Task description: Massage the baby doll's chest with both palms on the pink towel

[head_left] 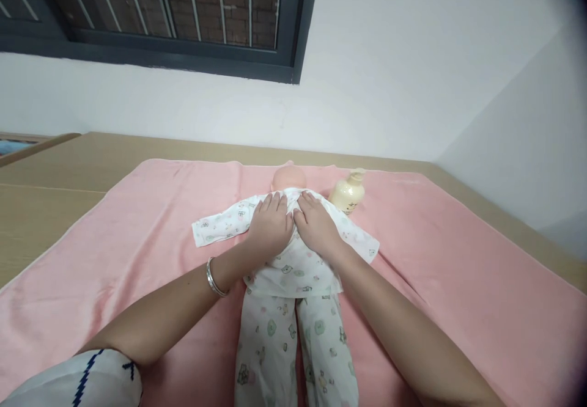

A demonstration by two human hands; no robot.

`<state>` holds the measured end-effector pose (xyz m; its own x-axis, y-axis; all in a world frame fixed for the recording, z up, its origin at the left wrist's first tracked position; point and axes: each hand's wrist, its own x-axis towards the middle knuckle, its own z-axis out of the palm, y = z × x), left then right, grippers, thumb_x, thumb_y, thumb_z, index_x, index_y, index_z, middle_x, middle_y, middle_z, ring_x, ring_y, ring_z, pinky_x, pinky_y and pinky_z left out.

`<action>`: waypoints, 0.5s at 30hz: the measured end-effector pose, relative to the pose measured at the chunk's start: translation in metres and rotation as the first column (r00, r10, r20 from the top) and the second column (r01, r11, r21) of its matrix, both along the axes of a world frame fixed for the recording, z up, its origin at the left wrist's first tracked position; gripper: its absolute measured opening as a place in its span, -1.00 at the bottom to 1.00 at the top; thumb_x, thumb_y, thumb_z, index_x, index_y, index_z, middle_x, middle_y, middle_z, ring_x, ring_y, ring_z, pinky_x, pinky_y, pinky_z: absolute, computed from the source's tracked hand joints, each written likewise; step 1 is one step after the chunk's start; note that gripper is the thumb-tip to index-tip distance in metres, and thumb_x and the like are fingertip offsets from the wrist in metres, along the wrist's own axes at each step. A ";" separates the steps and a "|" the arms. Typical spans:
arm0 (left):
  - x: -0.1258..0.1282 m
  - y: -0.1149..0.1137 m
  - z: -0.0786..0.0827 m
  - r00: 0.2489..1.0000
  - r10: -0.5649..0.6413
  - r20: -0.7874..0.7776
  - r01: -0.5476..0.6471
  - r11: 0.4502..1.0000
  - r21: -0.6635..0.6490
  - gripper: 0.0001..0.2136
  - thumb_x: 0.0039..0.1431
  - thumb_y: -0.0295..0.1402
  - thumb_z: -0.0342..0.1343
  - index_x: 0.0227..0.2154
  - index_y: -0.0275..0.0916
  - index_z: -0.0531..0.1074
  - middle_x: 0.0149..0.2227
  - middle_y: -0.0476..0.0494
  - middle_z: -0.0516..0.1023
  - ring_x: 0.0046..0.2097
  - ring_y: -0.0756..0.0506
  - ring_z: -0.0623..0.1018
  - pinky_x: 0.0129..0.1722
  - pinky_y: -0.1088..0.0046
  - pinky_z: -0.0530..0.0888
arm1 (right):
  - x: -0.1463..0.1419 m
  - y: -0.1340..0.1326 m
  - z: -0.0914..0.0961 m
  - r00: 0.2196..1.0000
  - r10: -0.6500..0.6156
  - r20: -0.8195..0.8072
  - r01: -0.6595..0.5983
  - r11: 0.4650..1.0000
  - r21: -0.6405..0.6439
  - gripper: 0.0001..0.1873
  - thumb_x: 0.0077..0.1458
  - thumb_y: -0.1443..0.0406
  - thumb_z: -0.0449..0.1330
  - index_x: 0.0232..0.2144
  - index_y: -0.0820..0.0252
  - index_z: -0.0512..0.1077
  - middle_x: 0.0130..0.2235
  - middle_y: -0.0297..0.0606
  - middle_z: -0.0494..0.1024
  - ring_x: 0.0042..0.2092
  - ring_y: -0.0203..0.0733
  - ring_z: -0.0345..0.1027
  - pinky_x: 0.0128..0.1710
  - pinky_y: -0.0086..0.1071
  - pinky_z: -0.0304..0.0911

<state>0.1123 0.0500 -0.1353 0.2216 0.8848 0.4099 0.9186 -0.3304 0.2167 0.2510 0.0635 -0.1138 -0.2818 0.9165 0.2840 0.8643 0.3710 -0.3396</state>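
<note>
A baby doll in white patterned pyjamas lies on a pink towel, head away from me and legs toward me. My left hand rests flat on the doll's upper torso, fingers stretched toward the collar. Beside it, thumbs touching, my right hand lies flat on the same garment. Neither hand holds anything. A silver bangle circles my left wrist. The doll's sleeves spread out to both sides.
A cream pump bottle stands on the towel just right of the doll's head. The towel covers a wooden surface against a white wall. A dark-framed window is above left.
</note>
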 end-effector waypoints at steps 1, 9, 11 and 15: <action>-0.001 0.001 -0.001 1.000 -0.009 0.005 0.008 1.000 0.007 -0.51 0.37 -0.35 -0.26 0.27 -0.48 0.20 0.31 -0.40 0.26 0.36 -0.30 0.21 0.31 0.03 0.22 | -0.001 0.000 -0.001 1.000 -0.002 0.000 0.002 1.000 0.007 -0.47 0.30 0.29 -0.13 0.18 0.50 0.31 0.33 0.15 0.19 0.38 0.07 0.00 0.39 -0.05 -0.12; 0.002 -0.009 0.000 1.000 0.018 0.003 -0.018 0.998 0.063 -0.53 0.38 -0.35 -0.26 0.20 -0.55 0.28 0.23 -0.52 0.35 0.32 -0.33 0.29 0.29 0.04 0.26 | 0.004 0.001 -0.003 0.998 0.059 0.019 -0.060 0.996 0.059 -0.41 0.26 0.24 -0.07 0.23 0.50 0.25 0.33 0.14 0.20 0.38 0.07 0.01 0.38 -0.08 -0.09; 0.004 -0.013 0.002 1.000 -0.003 -0.021 0.004 0.998 0.068 -0.54 0.39 -0.36 -0.26 0.14 -0.56 0.34 0.17 -0.54 0.41 0.29 -0.32 0.34 0.31 0.06 0.24 | 0.006 0.004 -0.004 0.998 0.060 0.020 -0.061 0.996 0.060 -0.40 0.26 0.23 -0.07 0.24 0.50 0.24 0.33 0.14 0.19 0.38 0.07 0.00 0.38 -0.08 -0.09; 0.002 -0.010 0.002 1.000 -0.004 0.008 0.003 0.999 0.052 -0.54 0.36 -0.36 -0.22 0.15 -0.58 0.32 0.18 -0.57 0.40 0.30 -0.33 0.33 0.32 0.05 0.22 | 0.005 0.003 -0.004 0.999 0.040 0.023 -0.041 0.998 0.048 -0.41 0.27 0.23 -0.08 0.26 0.46 0.22 0.34 0.11 0.18 0.38 0.06 0.00 0.37 -0.06 -0.10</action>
